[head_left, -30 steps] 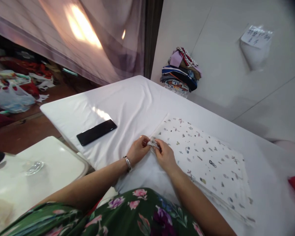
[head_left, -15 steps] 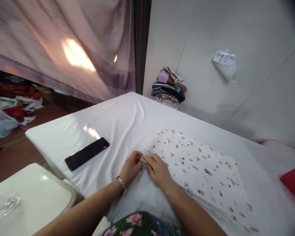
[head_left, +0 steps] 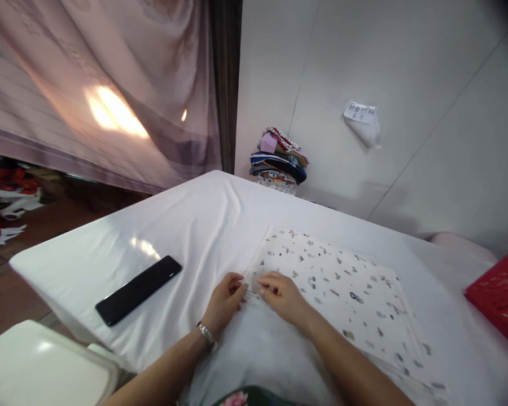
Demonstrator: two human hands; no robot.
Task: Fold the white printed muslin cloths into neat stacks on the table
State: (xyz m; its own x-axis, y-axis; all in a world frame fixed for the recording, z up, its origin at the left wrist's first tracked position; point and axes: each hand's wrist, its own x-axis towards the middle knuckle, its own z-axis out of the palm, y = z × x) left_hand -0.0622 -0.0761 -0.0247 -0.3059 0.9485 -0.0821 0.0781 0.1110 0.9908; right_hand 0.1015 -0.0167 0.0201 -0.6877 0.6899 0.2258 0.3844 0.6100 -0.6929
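Observation:
A white cloth [head_left: 334,282] with small scattered grey, green and brown motifs lies folded flat on the table, mostly in front of and to the right of my hands. My left hand [head_left: 225,300] pinches its near left corner between thumb and fingers; a bracelet [head_left: 206,335] circles that wrist. Just to the right, my right hand [head_left: 285,299] is closed with curled fingers at the same edge, pinching the fabric there. A small gap separates the two hands. The fingertips hide part of the corner.
A white sheet covers the table [head_left: 203,214]. To the left lies a black phone-like slab [head_left: 139,290]. Folded clothes [head_left: 278,158] are stacked by the wall. A red basket [head_left: 499,293] stands at right, a white stool-like seat [head_left: 38,366] at lower left. A curtain [head_left: 152,67] hangs behind.
My hands have moved slightly apart along the cloth's corner, where they were touching before. The whole view has shifted a little, bringing more of the red basket into sight.

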